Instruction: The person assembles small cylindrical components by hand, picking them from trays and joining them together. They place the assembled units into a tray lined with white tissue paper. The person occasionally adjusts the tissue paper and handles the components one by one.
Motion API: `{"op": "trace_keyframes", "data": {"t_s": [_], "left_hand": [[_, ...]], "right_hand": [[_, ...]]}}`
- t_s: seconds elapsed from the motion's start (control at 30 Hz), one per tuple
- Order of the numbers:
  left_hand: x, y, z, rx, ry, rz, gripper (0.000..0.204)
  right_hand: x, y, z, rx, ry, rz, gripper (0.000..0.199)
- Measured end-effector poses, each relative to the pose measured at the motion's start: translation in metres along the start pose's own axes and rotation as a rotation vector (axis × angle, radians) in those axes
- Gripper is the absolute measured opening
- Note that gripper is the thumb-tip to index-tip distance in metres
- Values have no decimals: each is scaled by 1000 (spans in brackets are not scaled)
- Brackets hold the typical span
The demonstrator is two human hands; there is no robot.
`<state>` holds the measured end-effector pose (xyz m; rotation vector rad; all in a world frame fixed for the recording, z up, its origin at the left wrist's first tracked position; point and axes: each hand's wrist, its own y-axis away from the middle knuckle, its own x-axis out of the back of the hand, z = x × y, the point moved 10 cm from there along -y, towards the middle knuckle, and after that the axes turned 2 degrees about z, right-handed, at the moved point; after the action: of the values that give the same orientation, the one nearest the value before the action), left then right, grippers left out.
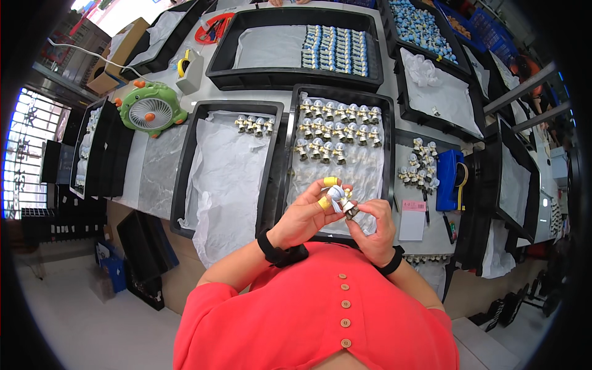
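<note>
Your left hand (308, 211) is curled nearly closed, its fingers and thumb around the pale blue-grey head of a small figurine (337, 195); yellow wraps (324, 202) cover two of its digits. Your right hand (377, 229) pinches the dark lower end between thumb and fingertips. The figurine is tilted, held between both hands above the near part of the middle tray (388, 157). A black band circles each wrist.

Under and beyond your hands, that black tray holds three rows of similar figurines (339, 129) on a white lining, the nearest row shorter and stopping partway across. Just left, another black tray (183, 179) is lined with white paper (223, 176), with a few figurines (254, 124) at its far right corner. To your right, a loose cluster of figurines (418, 168) lies on the table (435, 246), near a blue tape dispenser (450, 180) and a white notepad (411, 224) with a pink top. Farther off stand a green fan (150, 110) and a tray of blue-and-white pieces (336, 49) in columns.
</note>
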<state>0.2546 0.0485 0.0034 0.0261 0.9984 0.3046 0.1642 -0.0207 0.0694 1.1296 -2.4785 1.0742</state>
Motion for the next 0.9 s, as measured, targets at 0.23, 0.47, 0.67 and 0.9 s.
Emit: {"op": "trace_keyframes", "data": {"t_s": [0.23,0.47,0.67,0.9], "left_hand": [[3,1,0,-17,-6,4,37],[4,2,-1,-4,14,-4,43],[7,3,1,-27,-40,28,48],[11,3,2,-111,-370,112,52]], "right_hand": [[1,0,-1,2,24,-4,41],[3,2,0,-30,14,15,42],[2,9,16,-207,-92,11,38],[-36,43,72,-880,-881,-36,31]]}}
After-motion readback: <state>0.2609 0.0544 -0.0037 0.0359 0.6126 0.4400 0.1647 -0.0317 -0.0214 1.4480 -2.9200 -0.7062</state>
